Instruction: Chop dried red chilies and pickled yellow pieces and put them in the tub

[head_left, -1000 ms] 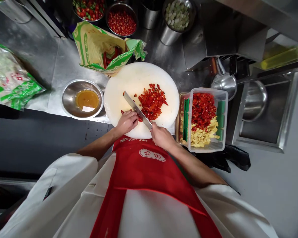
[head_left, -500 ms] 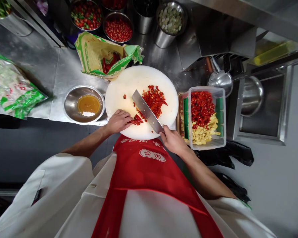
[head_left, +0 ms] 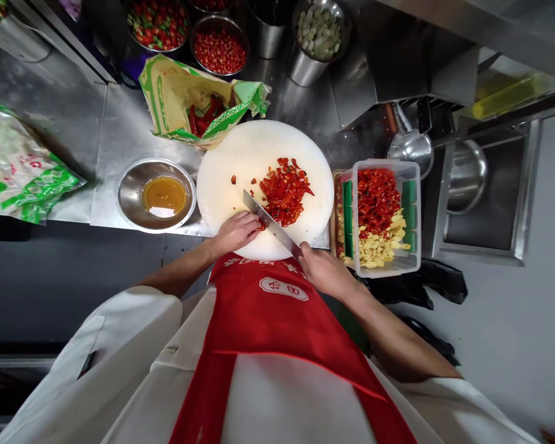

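On the round white cutting board (head_left: pixel 217 166), the fingers of my left hand (head_left: pixel 238 233) are bunched over a red chili pepper (head_left: pixel 261 226), most of which they hide. My right hand (head_left: pixel 324 269) grips the handle of a cleaver (head_left: pixel 274 226). Its blade slants from the board's near right edge toward the middle, close beside the left fingertips. Just beyond the blade lies a heap of chopped red chili (head_left: pixel 284 192). A few stray chili bits (head_left: pixel 234 179) are scattered to the left of the heap.
A steel bowl (head_left: pixel 126 200) of brown liquid stands left of the board. Behind it sits an opened bag (head_left: pixel 160 92) with red chilies. To the right is a plastic tub (head_left: pixel 411 262) holding chopped chili and pale yellow slices. Steel containers (head_left: pixel 308 71) line the back.
My left hand has moved right, nearer the heap, and covers more of the chili. The cleaver has turned more edge-on, its tip lower and closer to my left fingers.
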Demonstrator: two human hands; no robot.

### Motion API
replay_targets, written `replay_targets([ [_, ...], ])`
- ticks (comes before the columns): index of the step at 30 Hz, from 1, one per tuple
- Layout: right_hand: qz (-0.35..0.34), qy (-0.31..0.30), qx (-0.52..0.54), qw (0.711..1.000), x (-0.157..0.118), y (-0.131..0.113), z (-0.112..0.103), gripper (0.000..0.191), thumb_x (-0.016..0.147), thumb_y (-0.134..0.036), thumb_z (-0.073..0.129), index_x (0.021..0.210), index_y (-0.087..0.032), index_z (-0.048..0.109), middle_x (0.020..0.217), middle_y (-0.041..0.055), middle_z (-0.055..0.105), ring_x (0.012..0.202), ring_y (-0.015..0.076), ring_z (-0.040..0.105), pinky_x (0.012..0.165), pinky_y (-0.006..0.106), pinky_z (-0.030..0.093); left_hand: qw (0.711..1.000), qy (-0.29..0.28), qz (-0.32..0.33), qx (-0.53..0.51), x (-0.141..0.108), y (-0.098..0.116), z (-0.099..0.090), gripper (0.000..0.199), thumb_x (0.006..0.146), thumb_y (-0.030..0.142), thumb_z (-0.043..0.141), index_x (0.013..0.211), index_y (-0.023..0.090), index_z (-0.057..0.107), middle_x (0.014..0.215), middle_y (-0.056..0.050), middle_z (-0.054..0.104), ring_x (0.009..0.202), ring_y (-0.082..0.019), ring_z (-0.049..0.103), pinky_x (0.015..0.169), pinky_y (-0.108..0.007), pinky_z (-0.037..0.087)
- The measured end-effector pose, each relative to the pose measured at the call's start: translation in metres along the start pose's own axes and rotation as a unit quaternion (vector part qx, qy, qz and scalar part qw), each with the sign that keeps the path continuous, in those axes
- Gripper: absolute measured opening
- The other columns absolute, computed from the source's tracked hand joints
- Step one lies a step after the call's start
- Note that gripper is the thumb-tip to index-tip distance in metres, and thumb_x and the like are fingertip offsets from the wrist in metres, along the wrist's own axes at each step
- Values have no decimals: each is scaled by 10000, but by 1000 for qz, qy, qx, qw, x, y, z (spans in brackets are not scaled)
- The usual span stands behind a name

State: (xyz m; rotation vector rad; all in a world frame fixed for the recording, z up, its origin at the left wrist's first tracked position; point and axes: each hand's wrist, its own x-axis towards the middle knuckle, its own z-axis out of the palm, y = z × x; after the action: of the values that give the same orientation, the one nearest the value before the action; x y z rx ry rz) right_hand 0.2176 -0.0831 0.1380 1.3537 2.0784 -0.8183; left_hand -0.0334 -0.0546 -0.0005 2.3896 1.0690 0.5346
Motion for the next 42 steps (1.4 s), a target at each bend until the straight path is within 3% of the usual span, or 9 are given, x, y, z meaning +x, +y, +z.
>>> replay_targets([
  [6, 11, 21, 11, 1000, 43, -13, -5, 240, 1015, -267, 329, 1186, -162, 461, 1023, 158, 723, 897, 273, 695, 691, 303, 408, 1000, 1, -15, 6, -2, 1, 1, 213, 967, 261, 492, 1038, 184, 678, 1071, -81, 652, 1026, -212, 575, 939, -380, 480],
  [14, 15, 33, -9, 999, 2, -3, -13, 240, 1012, -280, 328, 1166, -167, 474, 989, 141, 729, 876, 281, 690, 675, 305, 389, 997, 33, -47, 44, -33, 7, 4, 214, 959, 231, 494, 1031, 194, 692, 1086, -98, 651, 1011, -231, 574, 886, -403, 473],
  [19, 6, 19, -6, 1000, -20, -1, -15, 223, 1017, -278, 326, 1151, -182, 476, 929, 114, 730, 860, 266, 693, 670, 292, 373, 993, 65, -86, 44, -33, 12, 13, 221, 971, 246, 485, 1009, 184, 694, 1027, -98, 666, 951, -219, 591, 852, -391, 476],
  [22, -17, 9, -5, 1000, -12, -4, -10, 211, 1013, -264, 332, 1152, -176, 464, 921, 115, 731, 849, 272, 698, 659, 295, 380, 993, 83, -79, 43, -28, 14, 16, 218, 977, 243, 483, 1012, 176, 687, 1048, -90, 676, 952, -207, 600, 871, -371, 483],
  [26, -2, -3, -14, 1000, 26, -22, -2, 220, 1000, -212, 344, 1177, -142, 454, 946, 153, 731, 858, 281, 707, 679, 309, 416, 993, 85, -70, 40, -25, 14, 15, 220, 982, 237, 479, 1031, 167, 681, 1034, -78, 695, 940, -205, 605, 880, -368, 488],
  [29, -7, 21, -22, 1000, 46, -34, -9, 235, 1005, -203, 332, 1197, -143, 452, 1012, 166, 724, 901, 282, 706, 712, 312, 435, 995, 75, -63, 32, -26, 14, 12, 220, 979, 243, 486, 1047, 167, 681, 1043, -81, 693, 946, -208, 603, 883, -377, 489],
  [34, -29, 14, -38, 999, 20, -28, -34, 257, 988, -221, 352, 1216, -148, 446, 979, 167, 721, 880, 304, 701, 701, 325, 434, 994, 81, -73, 24, -35, 17, 7, 214, 967, 268, 509, 1045, 169, 681, 1094, -101, 661, 1006, -224, 588, 903, -384, 486],
  [37, -21, -17, -13, 1000, 10, -29, -27, 265, 983, -245, 383, 1220, -138, 437, 949, 155, 724, 898, 300, 698, 710, 316, 428, 993, 84, -79, 6, -38, 17, 8, 213, 974, 250, 487, 1020, 176, 681, 1064, -93, 664, 994, -214, 586, 907, -379, 490],
  [42, 20, -9, -4, 1000, 35, -47, -10, 260, 993, -190, 325, 1218, -119, 435, 996, 182, 722, 909, 302, 701, 730, 332, 433, 995, 73, -68, -28, -37, 15, 9, 227, 973, 217, 472, 1056, 181, 680, 1046, -90, 674, 989, -206, 588, 913, -388, 490],
])
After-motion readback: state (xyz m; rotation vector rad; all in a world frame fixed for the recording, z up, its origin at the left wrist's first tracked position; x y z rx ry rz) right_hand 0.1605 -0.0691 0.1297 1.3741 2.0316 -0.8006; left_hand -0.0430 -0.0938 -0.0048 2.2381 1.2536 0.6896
